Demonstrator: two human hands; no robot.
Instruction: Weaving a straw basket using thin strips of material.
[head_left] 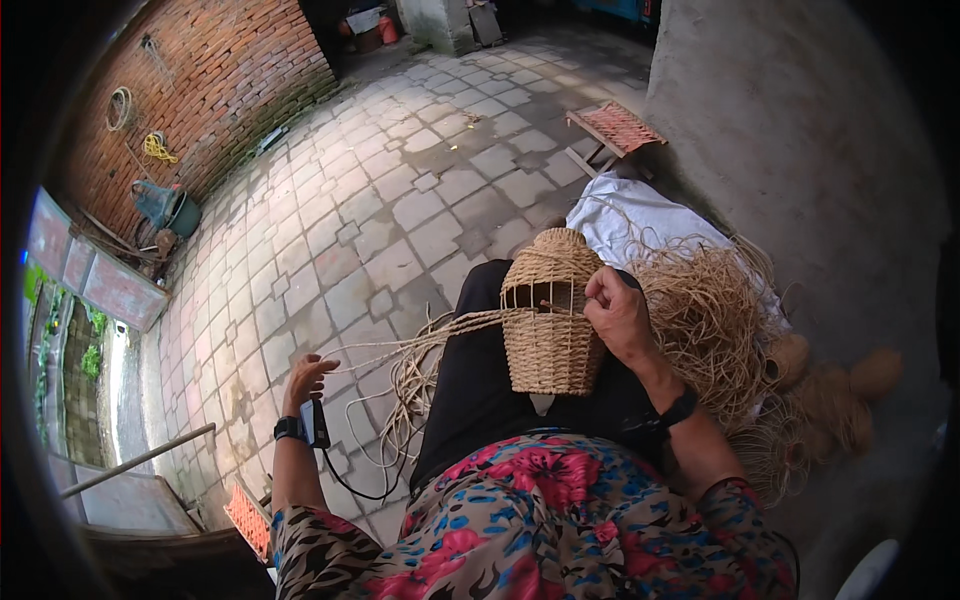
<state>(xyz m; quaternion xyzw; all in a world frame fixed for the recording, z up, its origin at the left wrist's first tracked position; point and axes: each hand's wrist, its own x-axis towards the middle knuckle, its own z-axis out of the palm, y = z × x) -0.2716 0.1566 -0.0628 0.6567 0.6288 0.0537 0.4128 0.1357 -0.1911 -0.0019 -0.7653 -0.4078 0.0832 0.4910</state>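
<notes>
- At left, the left hand [310,380] reaches out well apart from the basket, palm inward, fingers loosely bent toward the right; whether they grip the strands [478,319] at their tips, I cannot tell.
- Those strands run rightward to the woven basket [550,355], which stands on the lap between both hands, its opening on the near side.
- The right hand [620,318], wrist bent, touches the basket's right edge, fingers gathered narrow; any pinched strand is unclear.
- Farther right lies a fibre heap [695,320].
</notes>
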